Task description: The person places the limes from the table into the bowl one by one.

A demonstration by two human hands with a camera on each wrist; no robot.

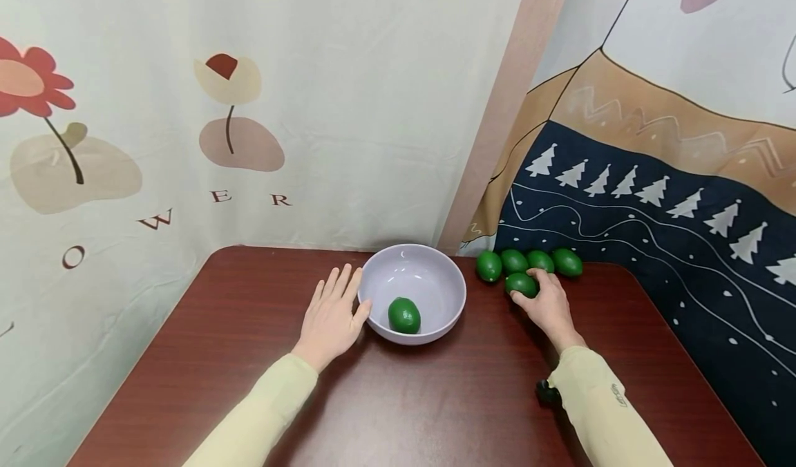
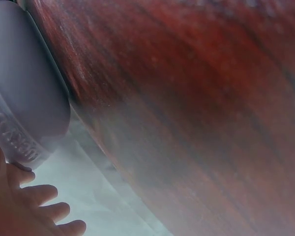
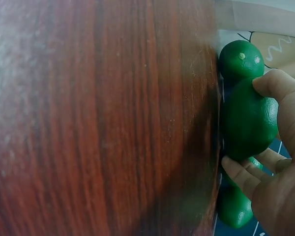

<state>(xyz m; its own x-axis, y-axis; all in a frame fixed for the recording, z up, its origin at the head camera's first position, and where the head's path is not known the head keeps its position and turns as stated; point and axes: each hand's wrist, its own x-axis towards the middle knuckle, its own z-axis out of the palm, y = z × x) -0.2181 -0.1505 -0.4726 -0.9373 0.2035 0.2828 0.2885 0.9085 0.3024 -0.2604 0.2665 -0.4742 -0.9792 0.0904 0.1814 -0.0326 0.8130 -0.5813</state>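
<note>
My right hand (image 1: 550, 308) pinches a green lime (image 1: 519, 285) between its thumb and fingers, at the back right of the table. Behind that lime, several more limes (image 1: 488, 266) sit in a row along the back edge. In the right wrist view, the thumb and fingertips lie at opposite ends of the held lime (image 3: 250, 118). A pale lavender bowl (image 1: 444, 294) stands mid-table near the back, with one lime (image 1: 404, 315) resting low inside it. My left hand (image 1: 329, 322) is spread beside the bowl, fingers straight, thumb at its left rim.
The dark red-brown wooden table (image 1: 404, 412) backs onto a pale printed curtain (image 1: 361, 108). On the right hangs a navy and tan cloth with white trees (image 1: 653, 191). A small black device (image 1: 547, 393) is at my right wrist.
</note>
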